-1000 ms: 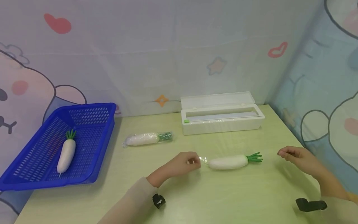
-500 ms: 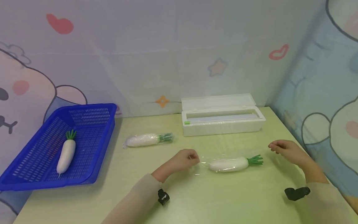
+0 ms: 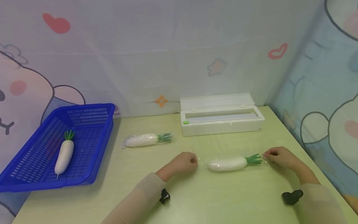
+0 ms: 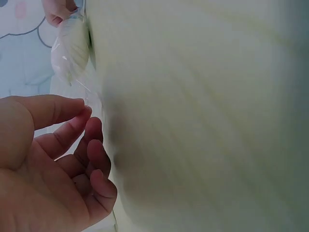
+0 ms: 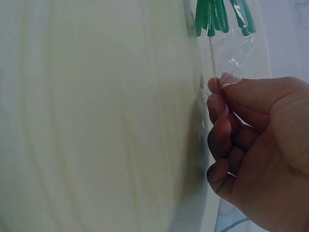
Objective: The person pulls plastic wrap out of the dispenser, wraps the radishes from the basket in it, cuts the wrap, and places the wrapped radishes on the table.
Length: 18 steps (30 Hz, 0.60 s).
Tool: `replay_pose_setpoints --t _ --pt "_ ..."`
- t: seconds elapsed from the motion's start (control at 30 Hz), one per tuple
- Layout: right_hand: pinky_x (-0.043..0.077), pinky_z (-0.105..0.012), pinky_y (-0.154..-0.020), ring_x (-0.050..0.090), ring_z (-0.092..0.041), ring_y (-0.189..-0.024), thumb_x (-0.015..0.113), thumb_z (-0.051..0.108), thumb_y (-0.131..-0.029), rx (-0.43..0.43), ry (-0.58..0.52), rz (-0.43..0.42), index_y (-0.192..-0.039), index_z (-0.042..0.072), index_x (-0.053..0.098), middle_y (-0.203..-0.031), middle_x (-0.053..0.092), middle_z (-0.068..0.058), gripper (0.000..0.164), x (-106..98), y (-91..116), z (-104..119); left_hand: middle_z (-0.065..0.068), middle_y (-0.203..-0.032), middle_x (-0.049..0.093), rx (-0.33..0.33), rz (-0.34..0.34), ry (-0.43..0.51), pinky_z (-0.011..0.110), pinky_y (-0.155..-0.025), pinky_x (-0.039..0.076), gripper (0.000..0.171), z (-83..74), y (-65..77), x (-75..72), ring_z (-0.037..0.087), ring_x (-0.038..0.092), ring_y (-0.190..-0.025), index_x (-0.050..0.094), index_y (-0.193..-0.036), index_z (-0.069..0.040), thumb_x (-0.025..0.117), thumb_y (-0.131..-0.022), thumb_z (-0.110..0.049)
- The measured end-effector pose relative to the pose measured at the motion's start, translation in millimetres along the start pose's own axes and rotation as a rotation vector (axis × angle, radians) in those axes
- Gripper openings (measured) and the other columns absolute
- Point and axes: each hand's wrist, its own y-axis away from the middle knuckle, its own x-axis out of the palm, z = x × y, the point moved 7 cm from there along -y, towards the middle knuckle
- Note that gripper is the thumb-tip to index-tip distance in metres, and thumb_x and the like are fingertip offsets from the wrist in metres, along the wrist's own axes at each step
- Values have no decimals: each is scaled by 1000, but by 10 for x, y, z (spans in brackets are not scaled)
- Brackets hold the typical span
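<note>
A white radish (image 3: 227,163) with green leaves lies on the table between both hands, clear plastic wrap over it. My left hand (image 3: 183,162) is beside its root tip; in the left wrist view thumb and forefinger pinch the end of the plastic wrap (image 4: 91,94). Past the leaf end, my right hand (image 3: 281,158) pinches the other end of the wrap, which shows crumpled at the fingertips in the right wrist view, just beyond the green leaves (image 5: 212,17). Behind the left hand lies another radish (image 3: 142,140), wrapped in film.
A white cling film box (image 3: 222,127) with its lid raised stands at the back of the table. On the left, a blue plastic basket (image 3: 104,137) holds one unwrapped radish (image 3: 64,156). A patterned cloth backs the table (image 3: 209,199).
My right hand has moved left and down toward the leaf end, bringing its end of the wrap in close. The left hand stays by the root tip. The film now lies closer around the radish.
</note>
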Motion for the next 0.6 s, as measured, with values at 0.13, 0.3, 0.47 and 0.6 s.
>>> replay_pose_setpoints --t 0.13,0.3,0.47,0.6 --pt "47 -28 -66 54 -12 -82 54 27 -99 14 -9 -22 -116 -10 61 -103 67 -15 41 -8 19 -31 -2 -79 60 -3 3 10 26 -67 43 10 7 28 -14 11 50 -73 66 -80 -9 60 -88 -10" --pt "47 -26 -68 53 -8 -82 49 32 -102 38 -233 -72 -130 -8 52 -103 64 2 49 -129 78 -178 5 -96 66 -37 -74 70 31 -76 48 15 22 65 -166 15 57 -85 68 -98 -5 59 -92 -16" --pt "47 -16 -72 55 0 -86 48 33 -101 44 -532 -199 -121 28 60 -97 61 26 23 -346 158 -322 8 -101 66 5 -321 116 34 -77 49 25 -126 104 -446 20 59 -87 67 -109 -3 55 -95 -19" --pt "44 -11 -71 53 7 -87 49 35 -101 25 -469 -353 -114 39 55 -97 58 34 15 -503 270 -139 8 -102 66 143 -391 57 32 -78 49 24 -439 181 -471 21 60 -88 67 -110 -3 55 -94 -17"
